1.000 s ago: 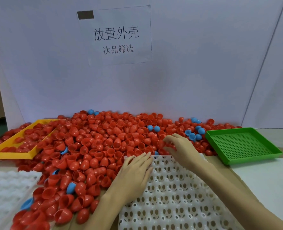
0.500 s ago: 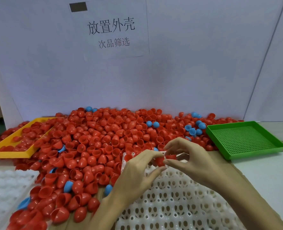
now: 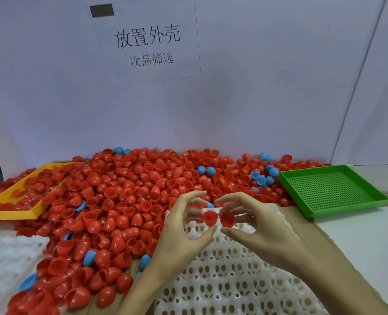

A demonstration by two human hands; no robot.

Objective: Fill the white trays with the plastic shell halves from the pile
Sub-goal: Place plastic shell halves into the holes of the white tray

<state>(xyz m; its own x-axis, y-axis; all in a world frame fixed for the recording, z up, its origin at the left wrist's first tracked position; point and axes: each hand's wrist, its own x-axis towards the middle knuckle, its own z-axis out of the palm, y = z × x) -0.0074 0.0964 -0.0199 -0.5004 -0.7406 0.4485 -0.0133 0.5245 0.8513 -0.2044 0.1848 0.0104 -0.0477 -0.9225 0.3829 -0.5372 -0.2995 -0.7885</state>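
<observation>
A big pile of red shell halves (image 3: 129, 201) with a few blue ones covers the table's middle and left. A white tray (image 3: 229, 280) with rows of holes lies in front of me. Above its far edge, my left hand (image 3: 184, 233) pinches a red shell half (image 3: 210, 218) between thumb and fingers. My right hand (image 3: 254, 228) pinches a second red shell half (image 3: 227, 219) right beside the first. The two halves sit close together, almost touching.
A yellow tray (image 3: 11, 212) half buried in red shells lies at the left. A green perforated tray (image 3: 331, 189) stands at the right. A second white tray (image 3: 4, 258) shows at the lower left. A white backboard with a paper sign (image 3: 147, 39) rises behind the pile.
Both hands rose from the pile's edge and came together above the white tray. Each now holds a separate red shell half, where earlier they worked at one spot.
</observation>
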